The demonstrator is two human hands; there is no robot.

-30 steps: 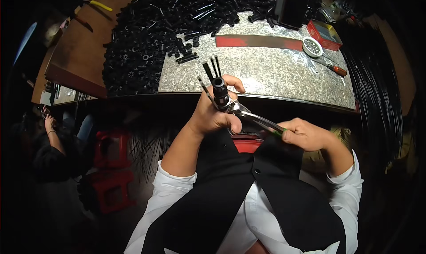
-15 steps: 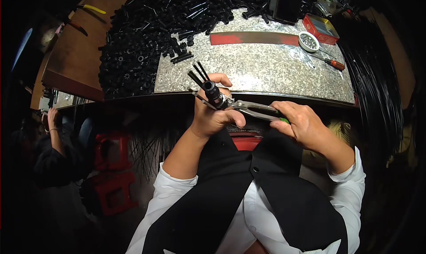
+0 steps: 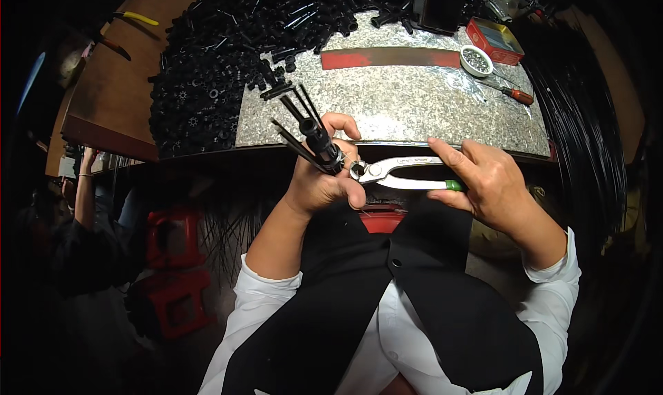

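My left hand (image 3: 319,189) is closed round a black tubular hub (image 3: 318,143) with several thin dark ribs standing out of it, like part of an umbrella frame. The hub tilts up and to the left, its hollow end showing. In my right hand (image 3: 492,182) is a pair of end-cutting pincers (image 3: 375,170) with green grips, the fingers around the spread handles. The pincers' rounded jaws sit beside the hub, near my left thumb. A fine wire (image 3: 349,159) runs between hub and jaws; whether the jaws grip it, I cannot tell.
A heap of black plastic parts (image 3: 200,84) covers the table's left and back. On the speckled tabletop (image 3: 394,98) lie a red-and-dark strip (image 3: 390,57), a white bowl (image 3: 476,62) of small metal pieces and a screwdriver (image 3: 518,95). Black rods (image 3: 580,119) bundle at right. Another person's arm (image 3: 85,188) shows left.
The pincers have turned, their handles now spread wider and the jaws slightly off the hub. The hub has shifted left and tilted more. The other person's arm has moved up.
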